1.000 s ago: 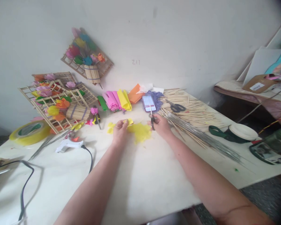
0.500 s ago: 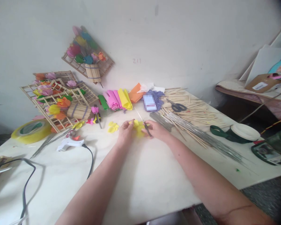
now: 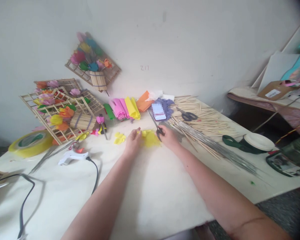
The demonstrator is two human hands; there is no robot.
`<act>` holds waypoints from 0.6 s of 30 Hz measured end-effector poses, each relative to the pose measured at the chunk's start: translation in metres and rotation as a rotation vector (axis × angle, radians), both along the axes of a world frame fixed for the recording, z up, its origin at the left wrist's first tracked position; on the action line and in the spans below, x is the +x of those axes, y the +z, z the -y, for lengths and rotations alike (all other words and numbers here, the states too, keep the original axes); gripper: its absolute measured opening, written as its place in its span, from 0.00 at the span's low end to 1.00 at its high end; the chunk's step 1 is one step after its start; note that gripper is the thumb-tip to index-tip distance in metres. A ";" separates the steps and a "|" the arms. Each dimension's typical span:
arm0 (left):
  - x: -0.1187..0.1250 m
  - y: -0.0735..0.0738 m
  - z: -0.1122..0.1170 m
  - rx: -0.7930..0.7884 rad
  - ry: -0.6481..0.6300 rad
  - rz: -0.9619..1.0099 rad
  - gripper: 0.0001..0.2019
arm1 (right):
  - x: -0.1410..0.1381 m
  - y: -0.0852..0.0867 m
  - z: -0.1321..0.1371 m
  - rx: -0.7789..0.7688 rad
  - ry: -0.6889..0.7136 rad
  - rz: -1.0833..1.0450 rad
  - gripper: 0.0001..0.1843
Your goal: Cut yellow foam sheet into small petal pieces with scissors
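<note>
My left hand point(image 3: 133, 141) is closed in a pinch on a piece of yellow foam point(image 3: 149, 137) that rests on the white table point(image 3: 155, 193). My right hand point(image 3: 168, 136) grips black-handled scissors point(image 3: 157, 127), whose blades point up and to the left, beside the yellow piece. A small yellow cut-out point(image 3: 119, 138) lies just left of my left hand.
Rolled foam sheets point(image 3: 125, 107), a phone point(image 3: 159, 111), bamboo sticks point(image 3: 205, 116), metal wires point(image 3: 215, 146) and a second pair of scissors point(image 3: 188, 115) lie behind. A glue gun point(image 3: 71, 156), tape roll point(image 3: 30, 142) and flower-filled stick racks point(image 3: 62, 113) sit left.
Half a second ago the scissors lay across the yellow foam between my hands; now my right hand has drawn them back to the right, blades raised.
</note>
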State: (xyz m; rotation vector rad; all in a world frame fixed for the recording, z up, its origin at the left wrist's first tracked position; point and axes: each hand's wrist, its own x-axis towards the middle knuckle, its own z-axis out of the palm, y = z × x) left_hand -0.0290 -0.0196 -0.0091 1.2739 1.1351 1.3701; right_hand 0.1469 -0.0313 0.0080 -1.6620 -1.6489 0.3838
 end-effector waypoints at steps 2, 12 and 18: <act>0.000 0.001 0.000 -0.001 -0.048 -0.089 0.12 | 0.000 0.001 -0.001 -0.031 -0.055 0.137 0.18; 0.001 -0.002 0.001 0.002 0.027 -0.135 0.12 | -0.006 -0.002 0.005 -0.070 0.012 0.136 0.17; -0.006 -0.001 -0.002 0.027 0.022 0.054 0.15 | 0.002 -0.005 0.000 -0.038 0.073 -0.209 0.20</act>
